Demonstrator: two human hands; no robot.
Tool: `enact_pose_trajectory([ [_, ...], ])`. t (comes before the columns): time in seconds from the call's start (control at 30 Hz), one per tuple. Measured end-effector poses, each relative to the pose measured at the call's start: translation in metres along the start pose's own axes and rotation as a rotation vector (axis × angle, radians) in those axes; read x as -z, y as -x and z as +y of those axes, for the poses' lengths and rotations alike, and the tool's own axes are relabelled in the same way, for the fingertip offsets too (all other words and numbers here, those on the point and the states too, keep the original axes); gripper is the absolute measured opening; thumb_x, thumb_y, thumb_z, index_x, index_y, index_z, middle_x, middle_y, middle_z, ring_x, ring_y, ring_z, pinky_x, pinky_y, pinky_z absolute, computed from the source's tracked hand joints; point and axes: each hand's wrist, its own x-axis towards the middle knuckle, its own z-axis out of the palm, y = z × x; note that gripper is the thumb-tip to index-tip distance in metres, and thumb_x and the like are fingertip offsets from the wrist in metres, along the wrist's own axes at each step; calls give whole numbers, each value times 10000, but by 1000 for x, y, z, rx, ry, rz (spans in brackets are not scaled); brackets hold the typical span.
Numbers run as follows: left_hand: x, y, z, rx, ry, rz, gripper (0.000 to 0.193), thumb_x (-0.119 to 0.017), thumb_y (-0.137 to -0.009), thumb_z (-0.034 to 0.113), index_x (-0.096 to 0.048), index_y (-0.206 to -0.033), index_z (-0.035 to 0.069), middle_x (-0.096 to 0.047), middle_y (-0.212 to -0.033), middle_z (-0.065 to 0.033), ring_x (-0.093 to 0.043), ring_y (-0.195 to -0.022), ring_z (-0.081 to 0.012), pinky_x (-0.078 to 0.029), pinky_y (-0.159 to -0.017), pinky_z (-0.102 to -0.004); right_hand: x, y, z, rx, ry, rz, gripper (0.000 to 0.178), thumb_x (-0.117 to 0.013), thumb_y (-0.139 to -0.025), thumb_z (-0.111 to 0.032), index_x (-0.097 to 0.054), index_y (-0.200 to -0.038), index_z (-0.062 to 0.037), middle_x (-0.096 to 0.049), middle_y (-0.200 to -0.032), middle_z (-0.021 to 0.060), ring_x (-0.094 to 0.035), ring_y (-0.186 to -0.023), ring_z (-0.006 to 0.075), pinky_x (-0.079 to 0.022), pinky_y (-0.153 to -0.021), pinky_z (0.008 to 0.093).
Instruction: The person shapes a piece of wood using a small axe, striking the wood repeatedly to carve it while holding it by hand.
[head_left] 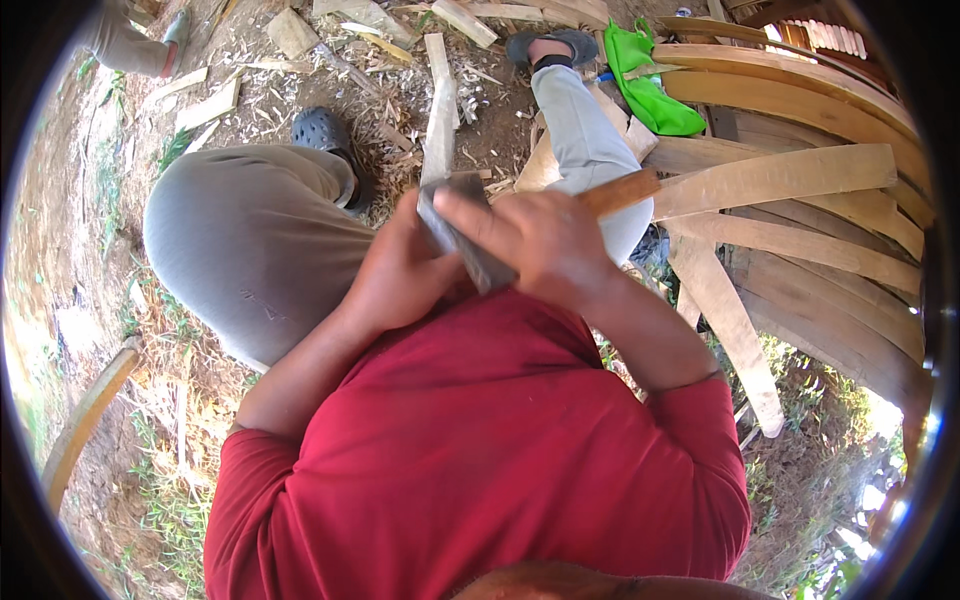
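Observation:
A hand tool with a grey, flat-sided head and a brown wooden handle lies across my lap, close to my chest. Whether it is a hatchet or an adze I cannot tell. My left hand is closed about the head's left side, its thumb toward my shirt. From the right, my right hand wraps the tool where handle meets head, one finger lying along the grey face. This hand is slightly blurred. The handle sticks out to the right past its knuckles. Just beyond the head, a pale wooden strip points away from me.
Curved wooden planks are stacked at the right, some ends reaching near my right elbow. A bright green bag lies by my right foot. Wood chips and offcuts litter the dirt ahead. Another person's leg shows at the far left.

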Motion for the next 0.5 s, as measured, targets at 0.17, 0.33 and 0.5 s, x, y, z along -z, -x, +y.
enact_pose_trajectory([
  [0.17, -2, 16, 14, 34, -86, -28, 563, -783, -923, 96, -488, -1387, -24, -661, -1085, -84, -623, -1007, -147, -522, -922, -332, 74, -53, 155, -801, 157, 380, 515, -773, -894, -226, -675, -1387, -113, -718, -1252, 249, -684, -1208, 395, -553, -1005, 469],
  [0.33, 3, 3, 2, -12, -72, 23, 564, -757, -944, 53, -455, -1417, -11, -632, -1005, -37, -626, -878, -98, -545, -786, -287, 101, -27, 115, -888, -151, 344, 482, -758, -926, -264, -678, -1401, -253, -769, -961, 133, -761, -894, 287, -598, -762, 433],
  [0.5, 11, -1, 20, 276, 237, -44, 532, -729, -957, 13, -451, -1410, -10, -656, -1091, -79, -649, -1005, -132, -560, -868, -316, 52, 3, 20, -186, -171, 92, 652, -793, -813, -90, -665, -1447, -171, -605, -791, 56, -625, -702, 243, -502, -626, 390],
])
